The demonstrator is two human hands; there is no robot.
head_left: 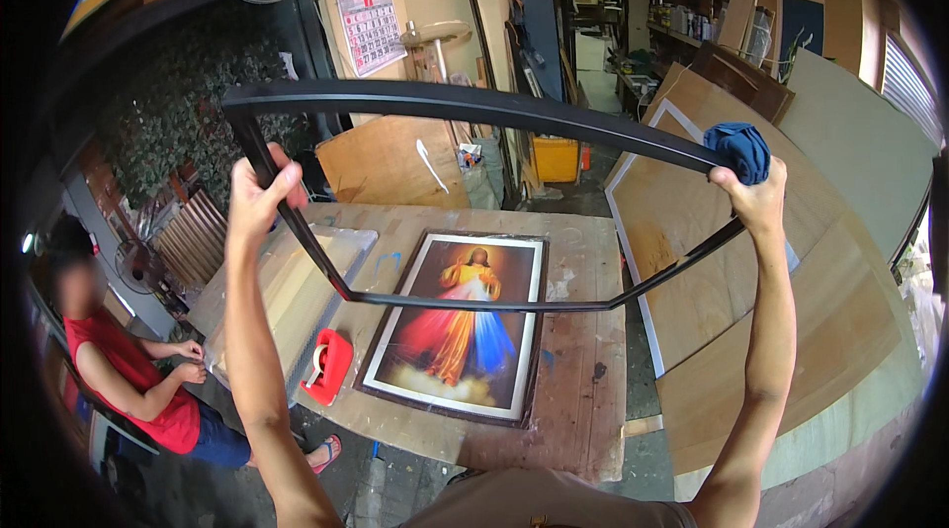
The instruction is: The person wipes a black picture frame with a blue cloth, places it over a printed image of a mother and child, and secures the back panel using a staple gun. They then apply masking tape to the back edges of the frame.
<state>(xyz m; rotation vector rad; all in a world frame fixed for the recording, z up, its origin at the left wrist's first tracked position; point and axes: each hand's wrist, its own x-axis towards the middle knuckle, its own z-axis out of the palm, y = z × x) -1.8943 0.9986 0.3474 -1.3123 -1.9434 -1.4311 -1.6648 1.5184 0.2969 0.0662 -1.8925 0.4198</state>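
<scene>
Raised above the workbench is an empty black picture frame [474, 109], tilted, with its far bar held highest. My left hand [265, 190] is closed round its left bar. At the right corner my right hand [753, 194] grips the frame and also presses a bunched dark blue cloth [739, 150] against it. Below, on the wooden workbench [583, 360], lies a colourful print [460, 325] of a robed figure with red and blue rays and a white border. Left of the print stands a red tape dispenser [330, 366].
A person [138, 370] in a red top stands at the left of the bench. Beside them a clear-wrapped flat panel [316, 276] lies on the bench. Large plywood sheets [781, 330] lean at the right. A yellow container [556, 159] stands behind the bench, near upright strips of wood.
</scene>
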